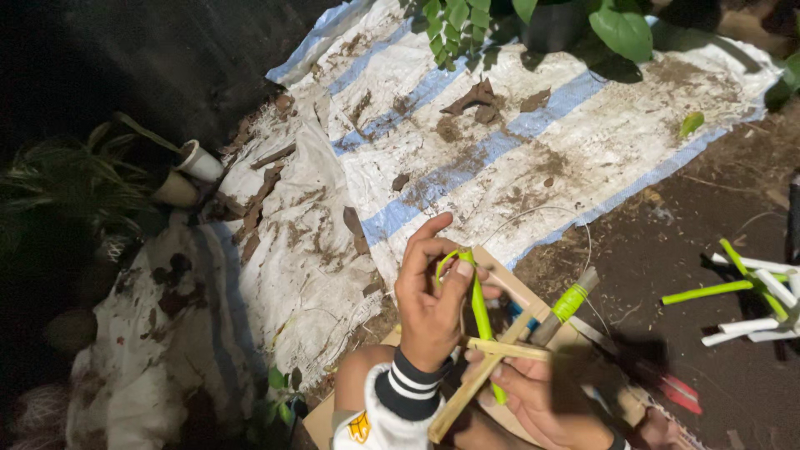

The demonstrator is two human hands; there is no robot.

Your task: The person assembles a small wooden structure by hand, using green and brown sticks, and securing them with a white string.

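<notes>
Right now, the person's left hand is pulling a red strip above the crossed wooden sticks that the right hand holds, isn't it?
Not quite: the strip is bright green, not red, as the head view shows. The left hand does pull it above the crossed wooden sticks, which the right hand holds.

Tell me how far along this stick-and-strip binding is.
Done: two wooden sticks lie crossed, and a spool of green strip rests beside them. In hand: the left hand pinches a green strip looped above the crossing, while the right hand supports the sticks from below. Left: no wrap around the crossing can be made out yet; more green and white pieces lie on the ground to the right.
</notes>
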